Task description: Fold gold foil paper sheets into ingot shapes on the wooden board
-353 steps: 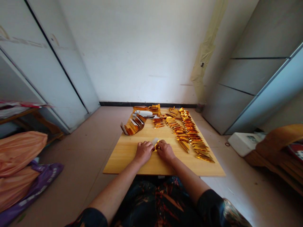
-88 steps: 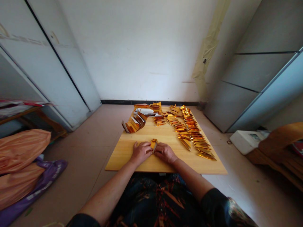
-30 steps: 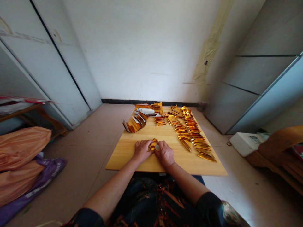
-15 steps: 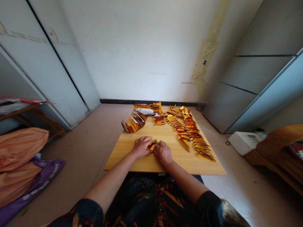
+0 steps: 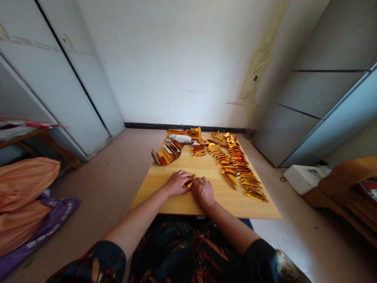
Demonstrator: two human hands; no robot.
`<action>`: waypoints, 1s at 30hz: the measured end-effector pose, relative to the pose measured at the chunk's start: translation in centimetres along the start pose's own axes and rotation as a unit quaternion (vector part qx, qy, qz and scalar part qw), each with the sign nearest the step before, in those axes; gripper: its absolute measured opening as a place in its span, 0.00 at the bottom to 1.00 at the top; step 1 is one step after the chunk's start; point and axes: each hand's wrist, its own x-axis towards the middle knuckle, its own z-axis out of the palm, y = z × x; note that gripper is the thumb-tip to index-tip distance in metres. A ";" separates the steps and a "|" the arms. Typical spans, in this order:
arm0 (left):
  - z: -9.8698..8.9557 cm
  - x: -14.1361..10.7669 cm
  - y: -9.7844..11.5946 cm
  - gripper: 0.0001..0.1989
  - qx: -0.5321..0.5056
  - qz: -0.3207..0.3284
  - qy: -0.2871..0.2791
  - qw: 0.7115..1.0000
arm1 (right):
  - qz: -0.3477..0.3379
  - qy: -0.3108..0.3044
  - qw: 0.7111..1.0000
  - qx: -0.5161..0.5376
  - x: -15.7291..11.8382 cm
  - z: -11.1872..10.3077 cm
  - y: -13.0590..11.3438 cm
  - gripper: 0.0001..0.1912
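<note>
Between my two hands, low over the wooden board [image 5: 165,202], is a small piece of gold foil paper [image 5: 190,183]. My left hand [image 5: 178,183] is closed on its left side, fingers bent over it. My right hand [image 5: 203,190] grips the right side with curled fingers. Most of the paper is hidden by the fingers. To the right, folded gold foil pieces [image 5: 228,180] lie overlapping in long rows. A curved stack of gold foil sheets [image 5: 167,154] rests beyond my left hand.
A white roll or wad [image 5: 179,138] lies among more foil at the board's far edge. Orange bags [image 5: 26,184] and a purple bag [image 5: 55,212] are on the floor at left. At right are a white box [image 5: 303,179], wooden furniture [image 5: 347,177] and a grey cabinet [image 5: 312,90].
The fingers of both hands have shifted slightly around the gold foil paper, and less of it shows now. The rows and stack on the board stay put.
</note>
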 end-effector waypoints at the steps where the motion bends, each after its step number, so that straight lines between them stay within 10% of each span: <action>1: -0.1 0.1 0.0 0.17 -0.003 0.001 -0.007 1.000 | -0.001 0.004 1.000 -0.002 0.0 0.0 0.0 0.09; 30: -2.1 0.9 1.4 0.20 0.064 -0.007 -0.091 0.994 | -0.053 -0.041 0.997 -0.026 -0.5 -0.7 0.3 0.10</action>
